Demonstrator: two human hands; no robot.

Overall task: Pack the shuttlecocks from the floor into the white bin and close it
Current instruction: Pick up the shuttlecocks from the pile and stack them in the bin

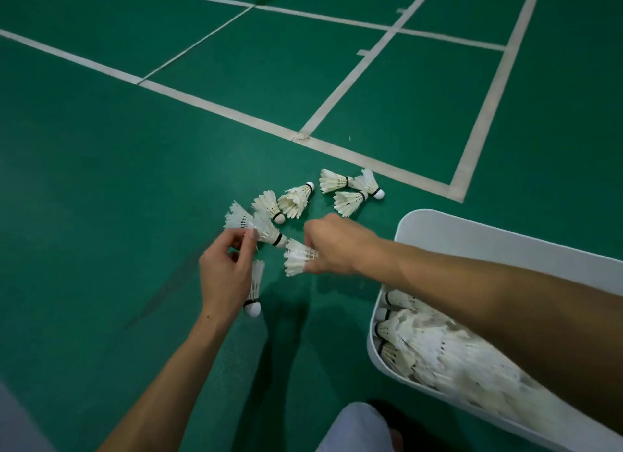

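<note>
Both hands' fingers grasping shuttlecocks, left hand [224, 272] and right hand [332, 245] beside floor shuttlecocks [296, 200], white bin [438, 229] right

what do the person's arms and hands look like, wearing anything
Both forearms are bare as far as the view reaches: no sleeves, gloves, watch or rings show on the left hand or the right hand. Nails look short and unpainted.

An indoor badminton court: the green sports floor [135, 154] is marked with white boundary lines [215, 107], feather shuttlecocks [296, 200] lie scattered on it, and a white bin [472, 239] holds more.
</note>
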